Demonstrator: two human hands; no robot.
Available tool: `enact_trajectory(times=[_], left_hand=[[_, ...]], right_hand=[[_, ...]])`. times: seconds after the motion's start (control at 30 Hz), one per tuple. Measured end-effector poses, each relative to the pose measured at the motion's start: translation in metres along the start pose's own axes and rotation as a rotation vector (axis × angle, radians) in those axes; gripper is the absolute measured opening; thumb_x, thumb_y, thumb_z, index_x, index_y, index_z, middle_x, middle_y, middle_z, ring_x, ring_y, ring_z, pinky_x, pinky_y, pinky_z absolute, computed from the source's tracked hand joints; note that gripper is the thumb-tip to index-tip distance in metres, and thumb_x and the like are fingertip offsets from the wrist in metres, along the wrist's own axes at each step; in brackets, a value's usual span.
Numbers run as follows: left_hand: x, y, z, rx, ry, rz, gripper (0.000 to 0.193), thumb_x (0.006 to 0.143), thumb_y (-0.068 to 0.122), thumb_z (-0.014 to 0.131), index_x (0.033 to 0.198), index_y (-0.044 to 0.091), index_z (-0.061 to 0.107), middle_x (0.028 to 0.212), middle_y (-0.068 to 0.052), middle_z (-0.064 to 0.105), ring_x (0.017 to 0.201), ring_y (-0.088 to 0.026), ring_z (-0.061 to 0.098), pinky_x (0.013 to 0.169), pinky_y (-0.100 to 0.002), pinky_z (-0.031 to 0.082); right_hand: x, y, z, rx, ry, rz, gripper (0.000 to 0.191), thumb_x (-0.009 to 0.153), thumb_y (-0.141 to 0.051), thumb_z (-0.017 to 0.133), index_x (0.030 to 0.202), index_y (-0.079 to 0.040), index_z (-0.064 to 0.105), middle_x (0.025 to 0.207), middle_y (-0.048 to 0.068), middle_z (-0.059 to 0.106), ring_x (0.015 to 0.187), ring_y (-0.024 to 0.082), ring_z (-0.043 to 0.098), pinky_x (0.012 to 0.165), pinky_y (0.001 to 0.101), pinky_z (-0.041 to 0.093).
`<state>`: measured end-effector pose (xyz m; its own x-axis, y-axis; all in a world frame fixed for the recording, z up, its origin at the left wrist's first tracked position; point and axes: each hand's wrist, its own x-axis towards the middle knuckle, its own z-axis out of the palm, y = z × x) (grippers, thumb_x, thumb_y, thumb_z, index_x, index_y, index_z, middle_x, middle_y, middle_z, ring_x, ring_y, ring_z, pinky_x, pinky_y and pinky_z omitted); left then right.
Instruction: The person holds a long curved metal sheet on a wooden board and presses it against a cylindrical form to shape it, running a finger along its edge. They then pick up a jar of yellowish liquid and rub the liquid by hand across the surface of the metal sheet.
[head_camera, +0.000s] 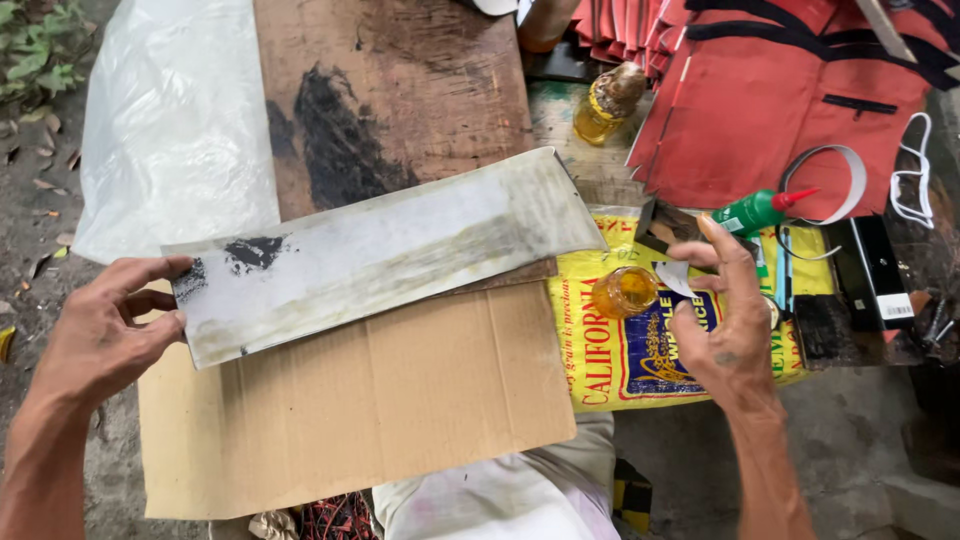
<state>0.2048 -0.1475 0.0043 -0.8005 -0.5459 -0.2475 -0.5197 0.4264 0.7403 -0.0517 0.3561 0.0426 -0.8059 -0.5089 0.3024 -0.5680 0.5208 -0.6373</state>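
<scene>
Item one, lower centre: I see a cardboard sheet (400, 410), its near edge overhanging my lap. Left: my left hand (100, 330) pinches the left end of a long grey-white panel (380, 250) lying slantwise across the cardboard. Right: my right hand (725, 320), fingers loosely curled and holding nothing, sits beside a small jar of amber liquid (624, 291) on a yellow printed sack (640, 360). Farther, upper centre: a stoppered bottle of yellow liquid (605, 105). Upper right: a green squeeze bottle (760, 210) with red nozzle against red fabric (780, 110). Bare ground shows at the lower right.
</scene>
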Motion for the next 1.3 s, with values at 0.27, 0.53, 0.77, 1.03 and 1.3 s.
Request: enact_trajectory(times=[0.27,0.53,0.77,1.03,1.3], left_hand=[[0.003,0.002,0.002,-0.022,0.010,-0.024,0.054,0.082,-0.004,0.064,0.136,0.002,0.065,0.132,-0.010,0.062,0.106,-0.024,0.069,0.079,-0.036,0.062],[0.006,-0.001,-0.002,0.045,-0.011,-0.047,0.055,0.083,-0.006,0.066,0.137,0.002,0.064,0.130,-0.010,0.062,0.104,-0.024,0.069,0.075,-0.036,0.061],[0.007,-0.003,-0.003,0.038,-0.014,-0.028,0.056,0.083,-0.005,0.066,0.138,0.003,0.063,0.130,-0.010,0.061,0.105,-0.026,0.069,0.080,-0.036,0.062],[0.009,0.001,-0.002,0.106,-0.018,-0.048,0.057,0.084,-0.004,0.066,0.140,0.005,0.063,0.130,-0.011,0.061,0.103,-0.029,0.071,0.077,-0.039,0.061],[0.010,-0.004,-0.001,0.043,-0.019,0.005,0.053,0.084,-0.004,0.065,0.137,0.001,0.064,0.132,-0.012,0.061,0.105,-0.026,0.069,0.078,-0.037,0.062]], right_hand=[[-0.004,0.011,0.032,-0.134,-0.146,0.064,0.094,0.076,-0.016,0.082,0.156,0.000,0.034,0.131,0.024,0.058,0.122,0.036,0.058,0.105,0.0418,0.046],[-0.005,0.016,0.009,-0.319,-0.283,-0.019,0.061,0.059,-0.027,0.090,0.117,-0.017,0.073,0.152,0.018,0.033,0.142,0.041,0.025,0.113,0.0555,0.025],[0.021,0.034,0.023,-0.583,-0.646,0.069,0.044,0.058,-0.025,0.089,0.099,-0.017,0.079,0.167,0.014,0.009,0.153,0.039,0.003,0.117,0.0618,0.011],[0.021,0.047,0.036,-0.464,-0.591,0.036,0.036,0.057,-0.015,0.087,0.092,-0.015,0.079,0.168,0.010,0.017,0.154,0.040,0.011,0.116,0.0599,0.015],[-0.003,0.042,0.017,-0.261,-0.407,0.198,0.058,0.056,-0.011,0.090,0.110,-0.002,0.069,0.156,0.018,0.036,0.143,0.040,0.033,0.109,0.0577,0.034]])
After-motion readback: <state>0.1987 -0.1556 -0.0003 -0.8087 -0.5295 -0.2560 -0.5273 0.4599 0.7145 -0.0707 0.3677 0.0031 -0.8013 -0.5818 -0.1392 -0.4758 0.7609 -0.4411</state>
